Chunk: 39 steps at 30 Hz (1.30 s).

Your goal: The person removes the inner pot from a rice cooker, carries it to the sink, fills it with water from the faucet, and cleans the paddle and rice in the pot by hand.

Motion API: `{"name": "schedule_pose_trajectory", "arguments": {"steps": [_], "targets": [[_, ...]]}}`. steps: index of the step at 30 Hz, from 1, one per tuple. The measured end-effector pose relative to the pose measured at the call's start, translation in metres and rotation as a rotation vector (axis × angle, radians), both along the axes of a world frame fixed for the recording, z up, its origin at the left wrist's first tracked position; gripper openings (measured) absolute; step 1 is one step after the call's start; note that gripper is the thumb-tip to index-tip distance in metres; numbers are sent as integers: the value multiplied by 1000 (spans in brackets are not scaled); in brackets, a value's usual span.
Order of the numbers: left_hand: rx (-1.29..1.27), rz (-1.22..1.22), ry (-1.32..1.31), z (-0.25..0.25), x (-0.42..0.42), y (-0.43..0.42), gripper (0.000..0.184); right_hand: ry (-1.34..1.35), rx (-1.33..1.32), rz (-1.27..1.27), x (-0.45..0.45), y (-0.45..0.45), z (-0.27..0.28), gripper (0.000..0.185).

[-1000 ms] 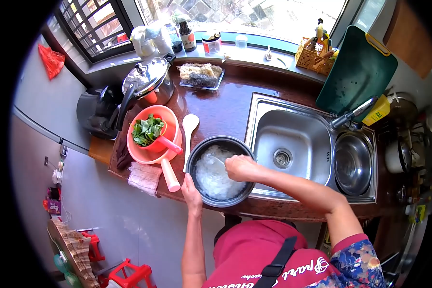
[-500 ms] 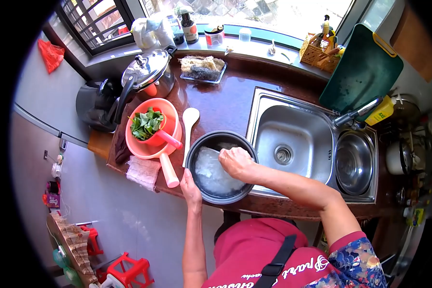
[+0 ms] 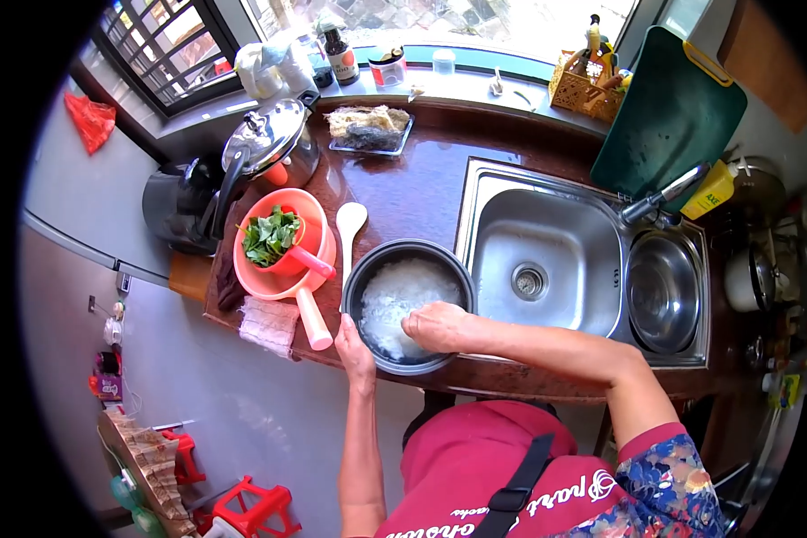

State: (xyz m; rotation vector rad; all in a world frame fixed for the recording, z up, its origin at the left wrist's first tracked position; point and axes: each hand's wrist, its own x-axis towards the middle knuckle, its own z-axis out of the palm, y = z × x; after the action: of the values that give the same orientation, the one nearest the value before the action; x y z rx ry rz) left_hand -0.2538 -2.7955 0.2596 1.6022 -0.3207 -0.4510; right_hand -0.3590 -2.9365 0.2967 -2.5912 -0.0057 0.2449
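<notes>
A dark inner pot [image 3: 463,274] stands at the counter's front edge, with white, lumpy contents [image 3: 403,291] that look like rice or porridge. My left hand [image 3: 356,354] grips the pot's left side near the rim. Inside the pot, my right hand [image 3: 437,326] is closed low over the white contents; whatever its fingers hold is hidden. A white spoon [image 3: 351,221] lies just left of the pot. Beside it, a pink long-handled basin [image 3: 256,280] carries a smaller red-pink strainer [image 3: 312,235] with green leaves [image 3: 272,237].
Right of the pot is a steel sink [image 3: 547,242] with a steel bowl [image 3: 663,296] under the tap [image 3: 663,193]. A pressure cooker [image 3: 273,143] and a tray [image 3: 372,130] stand behind. A green cutting board [image 3: 668,117] leans at the right; a pink cloth [image 3: 269,325] hangs over the edge.
My right hand has moved down and slightly left inside the pot, and more of the white contents shows. My left hand stays at the pot's side. The view has shifted slightly.
</notes>
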Motion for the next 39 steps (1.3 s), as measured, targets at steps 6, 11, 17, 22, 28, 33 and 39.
{"name": "schedule_pose_trajectory", "arguments": {"steps": [6, 11, 17, 22, 28, 33, 39], "targets": [[22, -21, -32, -2, 2, 3, 44, 50, -210, 219, -12, -2, 27, 16], [-10, -6, 9, -10, 4, 2, 47, 58, -7, 129, -9, 8, 47, 13], [4, -39, 54, -9, 6, 4, 46, -3, 158, -258, -4, 53, 23, 20], [-43, -49, 58, -17, 7, 5, 46, 90, 290, -684, 19, 53, 4, 17], [70, -19, -47, -8, 1, 4, 44, 0, 391, -722, 16, 17, -10, 16], [88, -4, -68, -7, 0, 3, 45, -66, 408, -847, 18, 15, -11, 17], [36, -7, -24, -2, -2, -1, 44, -112, 341, -666, 19, 34, -5, 12]]}}
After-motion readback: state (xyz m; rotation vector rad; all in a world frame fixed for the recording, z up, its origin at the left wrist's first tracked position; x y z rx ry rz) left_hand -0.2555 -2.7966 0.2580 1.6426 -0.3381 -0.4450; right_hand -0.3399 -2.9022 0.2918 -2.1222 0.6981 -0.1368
